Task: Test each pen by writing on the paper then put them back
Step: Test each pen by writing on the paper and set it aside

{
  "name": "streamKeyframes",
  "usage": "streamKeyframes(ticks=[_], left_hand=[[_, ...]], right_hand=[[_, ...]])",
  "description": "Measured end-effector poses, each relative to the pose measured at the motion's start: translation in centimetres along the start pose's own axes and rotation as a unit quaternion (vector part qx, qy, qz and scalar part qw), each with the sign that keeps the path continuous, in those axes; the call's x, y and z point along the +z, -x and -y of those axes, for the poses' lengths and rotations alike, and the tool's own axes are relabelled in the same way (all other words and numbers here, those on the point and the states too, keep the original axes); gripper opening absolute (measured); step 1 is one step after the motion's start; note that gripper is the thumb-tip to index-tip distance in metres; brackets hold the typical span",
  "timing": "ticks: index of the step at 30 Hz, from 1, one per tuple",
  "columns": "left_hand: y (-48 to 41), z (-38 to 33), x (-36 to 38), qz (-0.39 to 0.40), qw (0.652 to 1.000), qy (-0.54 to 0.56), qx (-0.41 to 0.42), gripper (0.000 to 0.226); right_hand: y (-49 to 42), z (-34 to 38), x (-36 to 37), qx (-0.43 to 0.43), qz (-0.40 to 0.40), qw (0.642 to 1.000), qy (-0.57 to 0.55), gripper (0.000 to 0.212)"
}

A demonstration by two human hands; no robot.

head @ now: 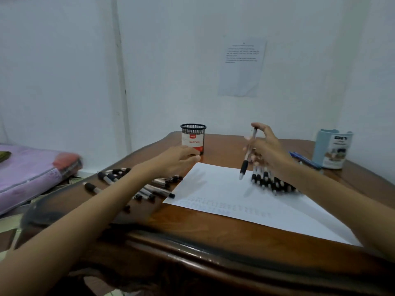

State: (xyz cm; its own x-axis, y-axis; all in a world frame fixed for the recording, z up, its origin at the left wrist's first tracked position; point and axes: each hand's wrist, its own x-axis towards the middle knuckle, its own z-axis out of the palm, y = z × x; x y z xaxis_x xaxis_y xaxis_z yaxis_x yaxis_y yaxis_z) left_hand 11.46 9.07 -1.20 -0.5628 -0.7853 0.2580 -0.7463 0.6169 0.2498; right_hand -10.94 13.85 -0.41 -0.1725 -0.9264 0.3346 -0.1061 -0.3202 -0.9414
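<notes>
A white paper lies on the wooden table, with faint rows of writing near its front edge. My right hand holds one black-and-grey pen above the paper, tip pointing down. Under that hand a bunch of similar pens rests on the paper's right side. My left hand reaches forward, fingers straight, resting by the paper's far left corner next to a black mesh pen cup. Several loose pens lie scattered on the table left of the paper, partly hidden by my left arm.
A pale blue holder stands at the table's far right with blue pens lying beside it. A printed sheet hangs on the wall behind. A purple cushion lies off the table's left side. The table's curved front edge is close to me.
</notes>
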Motion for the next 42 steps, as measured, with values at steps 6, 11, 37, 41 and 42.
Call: streamKeyframes(ticks=[6, 11, 37, 41, 42], left_hand=[[-3.6, -5.4, 3.0, 0.094, 0.994, 0.004, 0.058, 0.046], [-5.7, -6.4, 5.7, 0.127, 0.988, -0.010, 0.082, 0.044], [-5.6, -5.2, 7.3, 0.145, 0.986, -0.002, 0.079, 0.060], [-5.7, -5.1, 7.4, 0.143, 0.987, -0.004, 0.077, 0.059], [-5.7, -5.1, 7.4, 0.143, 0.987, -0.005, 0.077, 0.059]], right_hand=[[3.3, -0.7, -5.6, 0.029, 0.014, 0.999, 0.026, 0.043], [4.1, -0.2, -6.9, 0.027, 0.050, 0.998, 0.006, 0.033], [5.2, -0.1, -6.5, 0.051, 0.054, 0.997, -0.035, 0.044], [5.6, -0.6, -6.2, 0.072, 0.094, 0.993, -0.020, 0.045], [5.7, -0.7, -6.1, 0.079, 0.101, 0.992, -0.016, 0.049]])
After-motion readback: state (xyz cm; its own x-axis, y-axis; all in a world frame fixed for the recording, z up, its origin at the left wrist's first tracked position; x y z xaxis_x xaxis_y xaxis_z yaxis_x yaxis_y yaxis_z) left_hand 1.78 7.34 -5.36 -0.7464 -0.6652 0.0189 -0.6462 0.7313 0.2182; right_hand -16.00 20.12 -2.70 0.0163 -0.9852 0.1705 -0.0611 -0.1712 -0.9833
